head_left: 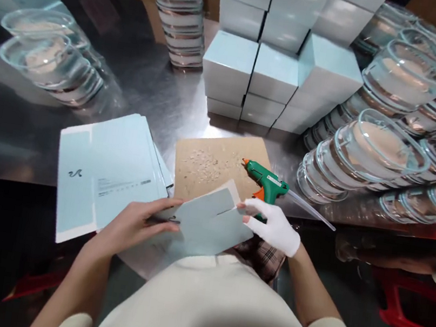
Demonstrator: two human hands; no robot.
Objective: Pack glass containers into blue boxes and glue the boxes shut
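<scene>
So both hands, bare left hand (133, 223) and gloved right hand (274, 226), pinch the flat pale-blue cardboard box blank (209, 225) at the worktop's (152, 82) near edge; looks light, bendy, best gripped by its edges.

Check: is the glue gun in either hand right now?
No, the glue gun lies on the table beyond the right hand; both hands hold the flat box blank.

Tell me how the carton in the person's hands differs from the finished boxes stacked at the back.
The carton is flat, unfolded; the boxes are closed cubes. The carton is held by the left hand and gloved right hand; the boxes stand stacked on the table. Both are pale blue card.
</scene>
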